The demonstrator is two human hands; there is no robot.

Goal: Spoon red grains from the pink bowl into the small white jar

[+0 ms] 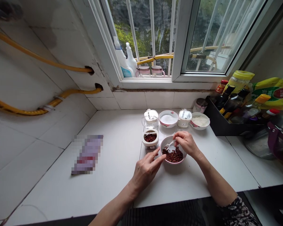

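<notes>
A white bowl with a pink rim [174, 163] stands on the counter and holds dark reddish-brown dried peppercorn-like pieces [173, 156]. At its left edge is my left hand [146, 168], with thumb and fingertips on the rim. My right hand [185, 142] pinches the handle of a small white spoon [169, 145], whose head dips into the bowl above the pieces. Just left of the bowl stands an uncovered seasoning jar [151, 144] with a pale rim, filled with similar dark pieces. My right fingers partly hide the spoon's handle.
Behind stand a lidded jar [151, 116], a bowl of white granules [168, 123], another lidded jar [185, 118] and a second floral bowl [200, 125]. A black bottle box [220, 125] and a metal pot [257, 144] are right. A blurred purple packet [88, 155] lies left.
</notes>
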